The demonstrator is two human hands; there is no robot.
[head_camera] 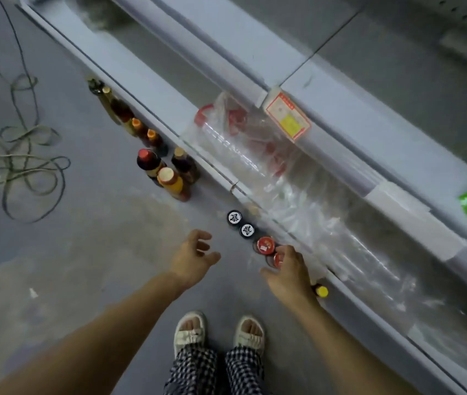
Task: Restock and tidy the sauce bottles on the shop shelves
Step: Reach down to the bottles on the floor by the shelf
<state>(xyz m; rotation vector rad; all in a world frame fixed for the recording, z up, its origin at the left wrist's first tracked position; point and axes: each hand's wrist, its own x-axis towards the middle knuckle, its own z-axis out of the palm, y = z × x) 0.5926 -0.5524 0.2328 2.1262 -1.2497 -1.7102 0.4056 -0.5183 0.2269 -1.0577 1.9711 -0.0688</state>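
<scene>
Head view: right hand [289, 276] over red-capped bottle [278, 259].

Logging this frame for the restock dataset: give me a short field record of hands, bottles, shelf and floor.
left hand: left hand hangs over the floor, fingers loosely curled, holding nothing
right hand: right hand reaches down onto a red-capped bottle; whether it grips cannot be told
near row: two black-capped bottles, another red-capped one, a yellow-capped bottle, all standing on the floor by the shelf edge
far group: tall sauce bottles standing on the floor
shelf: bottom shelf holds crumpled clear plastic wrap
floor: loose cables
</scene>
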